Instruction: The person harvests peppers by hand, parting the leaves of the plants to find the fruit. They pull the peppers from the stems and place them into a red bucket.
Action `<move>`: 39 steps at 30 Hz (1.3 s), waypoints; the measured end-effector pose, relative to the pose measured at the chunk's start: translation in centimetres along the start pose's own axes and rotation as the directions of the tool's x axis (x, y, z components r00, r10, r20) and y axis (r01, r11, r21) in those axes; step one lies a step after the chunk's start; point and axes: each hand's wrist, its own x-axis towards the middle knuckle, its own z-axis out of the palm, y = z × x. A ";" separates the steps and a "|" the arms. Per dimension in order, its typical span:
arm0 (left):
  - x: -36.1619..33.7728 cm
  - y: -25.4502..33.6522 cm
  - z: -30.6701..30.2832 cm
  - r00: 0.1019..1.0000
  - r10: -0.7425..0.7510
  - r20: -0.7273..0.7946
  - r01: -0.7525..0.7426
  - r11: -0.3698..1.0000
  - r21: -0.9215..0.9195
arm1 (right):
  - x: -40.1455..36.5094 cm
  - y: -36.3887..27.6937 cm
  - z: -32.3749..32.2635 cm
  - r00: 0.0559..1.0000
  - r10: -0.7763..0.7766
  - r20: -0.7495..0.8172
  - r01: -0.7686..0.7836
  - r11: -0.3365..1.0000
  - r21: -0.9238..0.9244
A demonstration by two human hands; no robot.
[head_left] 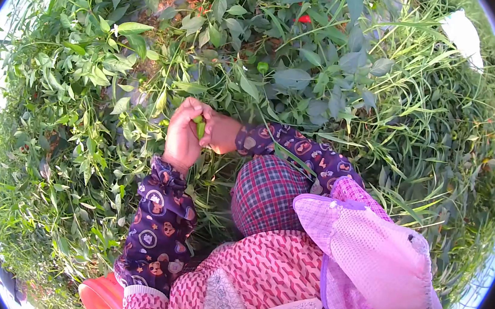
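Note:
A green chili pepper (pixel 200 129) lies against the palm of my left hand (pixel 181 138), whose fingers are curled over it. Right beside it, my right hand (pixel 224 133) meets the left one at the pepper. Its fingers are bent inward and partly hidden, so what they grip cannot be made out. Both hands are in front of leafy pepper plants (pixel 148 65). Another green pepper (pixel 262 67) hangs among the leaves farther off, and a red pepper (pixel 303 18) shows near the top.
A red plastic container (pixel 101 296) stands at lower left, beside my left sleeve. Tall grass (pixel 421 106) grows thickly on the right. A white bag-like object (pixel 463 38) lies at upper right. My checked-cloth knee (pixel 269 193) and pink cloth (pixel 370 252) take up the near side.

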 end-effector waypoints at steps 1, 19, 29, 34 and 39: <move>0.9 0.7 0.7 0.999 0.027 -0.035 -0.031 0.990 -0.136 | 0.1 0.1 0.1 0.998 -0.043 0.049 0.049 0.991 -0.122; 13.0 -3.4 1.9 0.994 0.045 0.100 -0.087 -0.241 0.967 | -3.1 3.8 4.2 0.994 -0.053 0.099 0.059 0.997 -0.053; 8.4 -3.7 -0.5 0.963 0.181 0.202 -0.242 0.235 0.941 | -2.2 0.2 0.3 0.997 -0.075 0.008 0.075 0.992 -0.106; 5.4 -2.2 -3.2 0.961 0.193 0.200 -0.255 0.325 0.911 | -2.6 -5.2 -10.1 0.830 -0.024 0.558 -0.465 0.522 0.715; 2.3 -2.6 -7.4 0.951 0.254 0.176 -0.293 0.558 0.777 | -3.8 -4.8 -12.8 0.744 0.644 -0.177 0.315 -0.104 0.943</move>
